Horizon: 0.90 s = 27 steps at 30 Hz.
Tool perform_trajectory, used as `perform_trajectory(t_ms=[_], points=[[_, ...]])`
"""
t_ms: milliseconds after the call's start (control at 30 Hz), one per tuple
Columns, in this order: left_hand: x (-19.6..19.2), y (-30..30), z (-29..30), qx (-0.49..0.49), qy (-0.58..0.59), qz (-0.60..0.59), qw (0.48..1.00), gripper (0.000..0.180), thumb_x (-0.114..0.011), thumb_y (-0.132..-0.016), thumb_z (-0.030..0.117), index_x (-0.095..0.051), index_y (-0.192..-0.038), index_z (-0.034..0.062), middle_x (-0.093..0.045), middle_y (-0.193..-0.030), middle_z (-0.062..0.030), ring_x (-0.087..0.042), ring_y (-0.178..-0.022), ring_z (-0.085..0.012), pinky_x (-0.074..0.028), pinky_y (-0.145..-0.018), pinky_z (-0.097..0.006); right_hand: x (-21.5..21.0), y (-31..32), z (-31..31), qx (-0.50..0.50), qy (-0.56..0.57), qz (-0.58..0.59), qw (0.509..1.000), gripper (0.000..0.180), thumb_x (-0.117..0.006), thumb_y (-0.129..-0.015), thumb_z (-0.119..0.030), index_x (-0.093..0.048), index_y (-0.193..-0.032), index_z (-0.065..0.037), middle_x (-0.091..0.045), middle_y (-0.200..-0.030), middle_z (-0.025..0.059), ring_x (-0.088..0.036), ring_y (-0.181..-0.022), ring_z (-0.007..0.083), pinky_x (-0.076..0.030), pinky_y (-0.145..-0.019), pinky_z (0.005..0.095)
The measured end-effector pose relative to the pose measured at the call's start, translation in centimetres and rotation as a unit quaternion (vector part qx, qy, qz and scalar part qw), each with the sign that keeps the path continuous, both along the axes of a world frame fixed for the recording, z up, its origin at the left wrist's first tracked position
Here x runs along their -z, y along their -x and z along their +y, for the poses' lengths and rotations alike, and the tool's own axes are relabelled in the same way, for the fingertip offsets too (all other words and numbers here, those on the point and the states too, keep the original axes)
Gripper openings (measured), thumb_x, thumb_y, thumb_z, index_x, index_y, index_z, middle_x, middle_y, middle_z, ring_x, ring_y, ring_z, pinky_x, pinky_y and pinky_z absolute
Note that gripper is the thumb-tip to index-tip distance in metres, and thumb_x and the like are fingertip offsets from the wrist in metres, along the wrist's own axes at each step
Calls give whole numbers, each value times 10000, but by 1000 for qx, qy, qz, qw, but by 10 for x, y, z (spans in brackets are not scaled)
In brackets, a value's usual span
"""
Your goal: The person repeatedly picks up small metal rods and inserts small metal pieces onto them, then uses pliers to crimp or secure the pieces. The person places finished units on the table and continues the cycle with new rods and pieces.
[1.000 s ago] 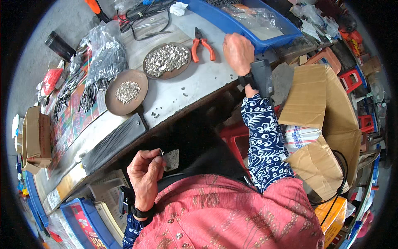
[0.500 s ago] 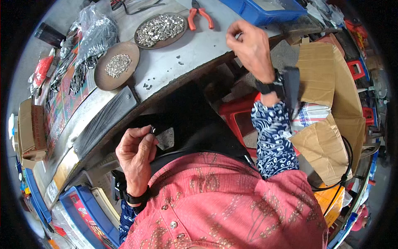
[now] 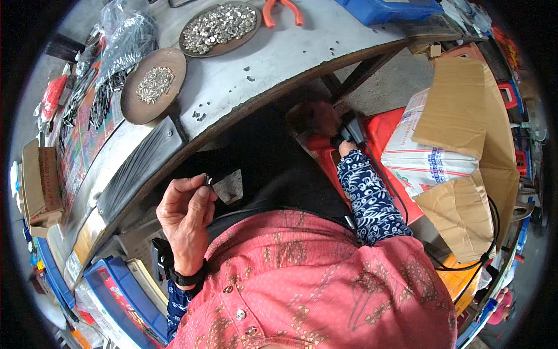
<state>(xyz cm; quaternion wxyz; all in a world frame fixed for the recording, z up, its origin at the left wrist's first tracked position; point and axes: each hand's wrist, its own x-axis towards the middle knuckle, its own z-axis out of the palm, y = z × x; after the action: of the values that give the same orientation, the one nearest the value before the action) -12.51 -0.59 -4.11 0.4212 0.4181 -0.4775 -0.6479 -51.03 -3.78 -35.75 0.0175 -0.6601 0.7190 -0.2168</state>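
Note:
My left hand [image 3: 189, 212] is held over my lap, thumb and forefinger pinched on a small dark piece with a shiny spot [image 3: 208, 181]. Down below the table's front edge, in shadow, is my right hand [image 3: 322, 119], beside the red stool [image 3: 381, 131]; its fingers are too dark and blurred to make out. On the table, a brown dish of short silvery pins [image 3: 131, 103] lies nearest my left hand. Behind it sits a second brown dish [image 3: 193, 53] heaped with small round metal pieces.
Orange-handled pliers [image 3: 283, 13] and a blue tray [image 3: 386, 10] are at the table's back. Dark crumbs lie along the front edge. Metal parts and a plastic bag [image 3: 125, 41] cover the left. An open cardboard box [image 3: 450, 110] with white packages stands right, black cable beside it.
My right hand has dropped from above the table's front edge to below it, by the red stool. The left hand keeps its pinch. The view has shifted slightly.

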Motion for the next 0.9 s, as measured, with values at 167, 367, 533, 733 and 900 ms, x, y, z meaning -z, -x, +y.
perform_trajectory(t_ms=[167, 367, 533, 733, 900], points=[[0, 2, -4, 0, -17, -47, 999, 110, -605, -903, -16, -627, -1009, 1, -642, -764, -59, -439, -515, -39, -311, -452, -170, 90, 28, -9, 65, -140, -41, 987, 365, -694, -731, -316, -682, -1025, -100, -656, -961, 193, -616, -889, 383, -507, -800, 461], [0, 13, -9, 8, -28, -60, 998, 115, -610, -902, -10, -623, -1016, -3, -644, -763, -63, -450, -520, -42, -328, -457, -173, 102, 32, -21, 84, -78, -18, 993, 353, -672, -746, -273, -678, -1048, -90, -657, -992, 191, -611, -922, 383, -499, -832, 459], [-1, 16, -9, 18, -26, -49, 998, 115, -610, -905, -4, -621, -1020, -3, -643, -765, -63, -456, -524, -44, -331, -459, -172, 96, 27, -22, 114, 17, -7, 993, 346, -653, -759, -237, -676, -1067, -81, -658, -1018, 190, -608, -949, 382, -492, -859, 457], [-2, 12, -5, 15, -18, -52, 998, 105, -605, -910, -1, -616, -1015, 1, -636, -756, -58, -437, -513, -44, -320, -453, -175, 98, 28, -18, 128, 129, -15, 983, 342, -631, -775, -194, -672, -1091, -70, -659, -1049, 188, -604, -982, 382, -483, -891, 455], [-4, 9, -1, 9, -17, -50, 999, 104, -595, -915, -3, -614, -1016, 8, -633, -761, -58, -428, -511, -38, -311, -450, -174, 82, 27, -12, 143, 180, -81, 970, 301, -633, -776, -154, -687, -1061, -72, -667, -1031, 184, -608, -975, 382, -490, -869, 456]])
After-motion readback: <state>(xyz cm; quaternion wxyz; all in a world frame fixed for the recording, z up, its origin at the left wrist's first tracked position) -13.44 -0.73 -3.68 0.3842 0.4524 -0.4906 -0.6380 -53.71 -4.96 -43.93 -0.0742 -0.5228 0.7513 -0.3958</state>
